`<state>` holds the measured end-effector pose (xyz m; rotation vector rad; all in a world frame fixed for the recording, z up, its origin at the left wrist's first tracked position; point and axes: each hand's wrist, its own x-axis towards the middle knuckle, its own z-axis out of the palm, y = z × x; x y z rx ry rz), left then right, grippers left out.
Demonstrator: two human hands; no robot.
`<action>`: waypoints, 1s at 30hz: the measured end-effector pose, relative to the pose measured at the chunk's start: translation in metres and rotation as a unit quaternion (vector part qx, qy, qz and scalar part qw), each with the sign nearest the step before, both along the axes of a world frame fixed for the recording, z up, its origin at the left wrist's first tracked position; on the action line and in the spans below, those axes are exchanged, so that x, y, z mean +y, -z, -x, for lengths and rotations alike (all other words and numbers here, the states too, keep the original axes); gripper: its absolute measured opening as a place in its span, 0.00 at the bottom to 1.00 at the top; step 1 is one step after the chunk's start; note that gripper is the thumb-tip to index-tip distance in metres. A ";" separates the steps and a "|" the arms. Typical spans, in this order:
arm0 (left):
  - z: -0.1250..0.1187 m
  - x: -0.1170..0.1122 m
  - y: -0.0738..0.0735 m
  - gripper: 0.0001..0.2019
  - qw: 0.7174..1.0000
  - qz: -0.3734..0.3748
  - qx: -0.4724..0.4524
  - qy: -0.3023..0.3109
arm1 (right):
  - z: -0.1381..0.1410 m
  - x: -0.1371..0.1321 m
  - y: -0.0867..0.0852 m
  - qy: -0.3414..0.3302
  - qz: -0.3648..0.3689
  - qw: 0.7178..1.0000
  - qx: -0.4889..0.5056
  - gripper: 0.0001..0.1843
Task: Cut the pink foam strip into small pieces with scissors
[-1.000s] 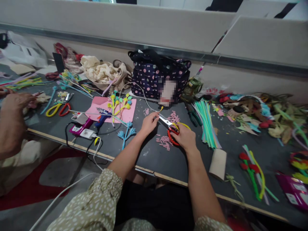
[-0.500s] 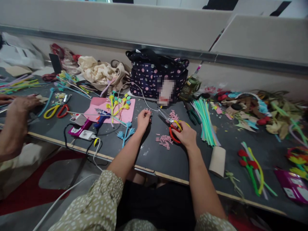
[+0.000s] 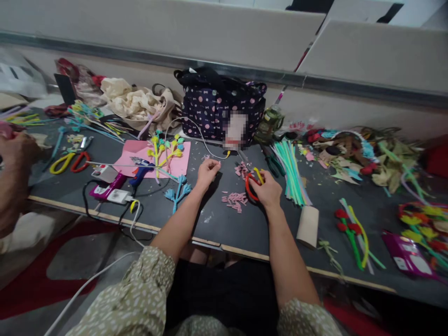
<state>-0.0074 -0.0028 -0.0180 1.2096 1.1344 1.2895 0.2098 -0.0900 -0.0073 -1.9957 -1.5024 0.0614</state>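
Observation:
My right hand (image 3: pixel 269 189) grips a pair of scissors (image 3: pixel 252 185) by its red and yellow handles, the blades pointing away from me and partly blurred. My left hand (image 3: pixel 207 173) is closed in a pinch to the left of the blades, and a small pink piece (image 3: pixel 219 165) shows at its fingertips. Between my hands, a heap of short pink pieces (image 3: pixel 236 200) lies on the dark table (image 3: pixel 227 231). A second bunch of pink cuttings (image 3: pixel 241 170) lies under and beside the scissors.
Left of me are a blue glue gun (image 3: pixel 142 171), a pink sheet (image 3: pixel 128 156), a blue pipe-cleaner sprig (image 3: pixel 178 192) and a power strip (image 3: pixel 108 189). A dotted bag (image 3: pixel 199 109) stands behind. Pipe cleaners (image 3: pixel 290 172) and a cardboard tube (image 3: pixel 308 227) lie right. A co-worker's hand (image 3: pixel 17 151) works far left.
The view has turned slightly right. The scissor blades, spread apart before, look closer together now. A pink piece shows more plainly at my left fingertips. The co-worker's hand has come up, near something pink.

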 end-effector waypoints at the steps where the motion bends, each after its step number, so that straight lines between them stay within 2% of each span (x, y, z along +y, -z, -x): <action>1: 0.000 -0.001 0.001 0.08 0.999 -0.019 0.022 0.019 | -0.001 0.000 -0.001 0.013 -0.002 1.000 0.018 0.27; 6: -0.003 -0.004 0.002 0.09 0.985 -0.076 0.101 0.118 | -0.008 0.002 -0.002 0.049 -0.019 0.992 0.114 0.26; 11: -0.004 -0.008 0.000 0.09 0.953 -0.101 0.188 0.217 | -0.015 0.009 0.010 0.045 -0.048 0.979 0.193 0.26; 15: 0.000 -0.011 -0.005 0.07 0.908 -0.133 0.276 0.287 | -0.017 0.016 0.022 0.018 -0.086 0.944 0.317 0.28; 19: 0.002 -0.012 -0.009 0.07 0.872 -0.163 0.298 0.353 | -0.016 0.019 0.023 0.018 -0.108 0.899 0.423 0.28; 21: 0.002 -0.012 -0.009 0.09 0.871 -0.158 0.292 0.362 | -0.015 0.020 0.022 0.020 -0.114 0.892 0.438 0.27; 25: 0.000 -0.011 -0.007 0.10 0.891 -0.131 0.280 0.332 | -0.015 0.020 0.023 0.013 -0.118 0.891 0.438 0.26; 30: -0.002 -0.016 -0.008 0.12 0.890 -0.145 0.279 0.331 | -0.016 0.021 0.029 0.008 -0.130 0.883 0.452 0.25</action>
